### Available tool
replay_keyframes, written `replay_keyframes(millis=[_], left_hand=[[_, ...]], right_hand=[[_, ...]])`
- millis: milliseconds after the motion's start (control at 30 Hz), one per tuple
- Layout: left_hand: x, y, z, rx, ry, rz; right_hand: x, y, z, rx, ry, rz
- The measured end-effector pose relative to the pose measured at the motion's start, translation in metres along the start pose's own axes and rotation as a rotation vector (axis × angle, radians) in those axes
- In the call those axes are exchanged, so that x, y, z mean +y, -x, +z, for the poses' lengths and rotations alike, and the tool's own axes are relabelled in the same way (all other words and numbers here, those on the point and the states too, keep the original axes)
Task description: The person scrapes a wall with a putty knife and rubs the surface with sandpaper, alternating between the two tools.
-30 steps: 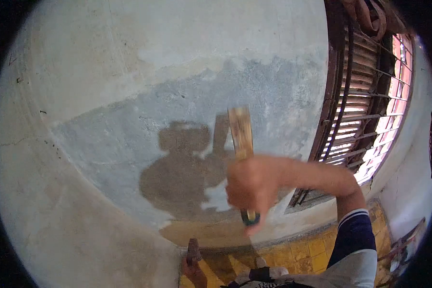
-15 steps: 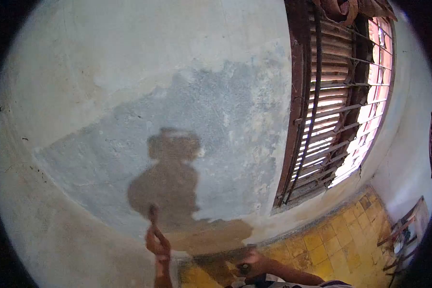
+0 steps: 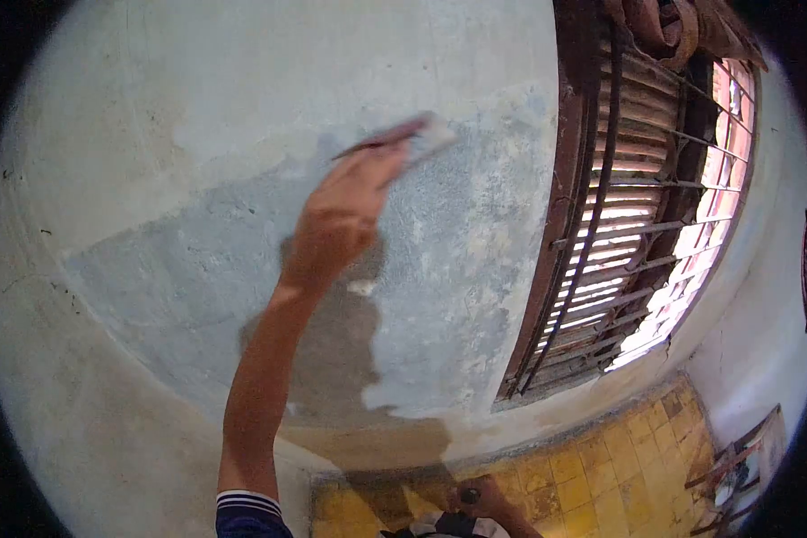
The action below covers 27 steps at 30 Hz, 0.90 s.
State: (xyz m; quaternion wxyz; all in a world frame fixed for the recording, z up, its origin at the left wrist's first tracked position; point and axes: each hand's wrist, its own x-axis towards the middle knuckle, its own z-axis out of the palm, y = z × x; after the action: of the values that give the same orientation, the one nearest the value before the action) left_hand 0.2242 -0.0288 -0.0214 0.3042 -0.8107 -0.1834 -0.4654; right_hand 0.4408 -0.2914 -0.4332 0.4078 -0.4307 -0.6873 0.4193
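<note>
Spreading step: the left hand [image 3: 336, 220], fingers clamped on a putty knife [image 3: 394, 137], pressed its blade, just beyond the fingertips, to the wall [image 3: 152, 134], seemingly calling next for steady pressure; right hand [image 3: 493, 509] low, grip indiscernible.

daylight through shuttered window [image 3: 663, 224] at right; person's shadow on wall [image 3: 152, 134]; fisheye edges dark; raised hand [image 3: 341, 220] motion-blurred.

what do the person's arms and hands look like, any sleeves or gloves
No glove on the left hand; the arm is uncovered up to a short dark navy sleeve with white stripes at its cuff. The right hand barely shows at the bottom edge.
</note>
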Motion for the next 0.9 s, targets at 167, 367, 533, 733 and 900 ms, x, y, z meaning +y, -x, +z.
replay_keyframes(millis=[167,367,533,733,900], left_hand=[[-0.029,-0.002,-0.026,-0.001,-0.123,0.037],[-0.059,0.077,-0.118,0.611,-0.405,-0.687],[-0.003,0.194,-0.124,0.615,-0.315,-0.837],[0.055,0.295,-0.106,0.429,-0.304,-0.913],[0.089,0.323,-0.128,0.246,-0.417,-0.871]], right_hand=[[-0.005,-0.02,-0.004,-0.214,0.105,0.006],[-0.008,-0.026,-0.015,-0.142,0.043,-0.116],[-0.073,-0.09,-0.08,-0.324,-0.104,-0.574],[-0.243,-0.195,-0.124,-0.251,0.363,-1.341],[-0.323,-0.251,-0.154,-0.378,0.729,-1.52]])
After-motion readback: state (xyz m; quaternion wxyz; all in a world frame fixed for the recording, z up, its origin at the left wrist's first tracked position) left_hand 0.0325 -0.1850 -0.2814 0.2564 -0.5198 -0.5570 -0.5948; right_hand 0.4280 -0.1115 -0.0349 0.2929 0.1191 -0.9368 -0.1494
